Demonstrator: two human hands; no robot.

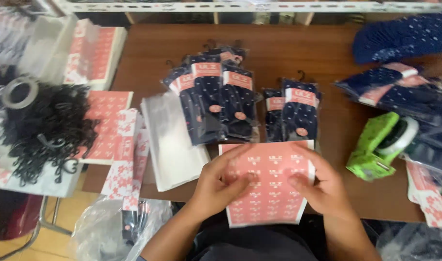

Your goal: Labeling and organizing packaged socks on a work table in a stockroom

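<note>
Both hands hold a pink sticker sheet (267, 183) at table (303, 53) edge: left hand (221, 186) pinching its L side, right hand (317, 186) its R side w/ thumb on top. Just behind sheet lie packed navy socks (221, 101); green tape dispenser (378, 145) to sheet's right, clear bags (172, 145) to its left.

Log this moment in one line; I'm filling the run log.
left hand: holds pink rectangular sticker sheet | right hand: same sheet | behind: packaged navy socks

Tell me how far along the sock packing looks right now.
Done: two piles of bagged socks lie mid-table. In hand: left hand and right hand hold a pink label sheet. Left: loose socks, empty clear bags and black hooks remain unused.
</note>
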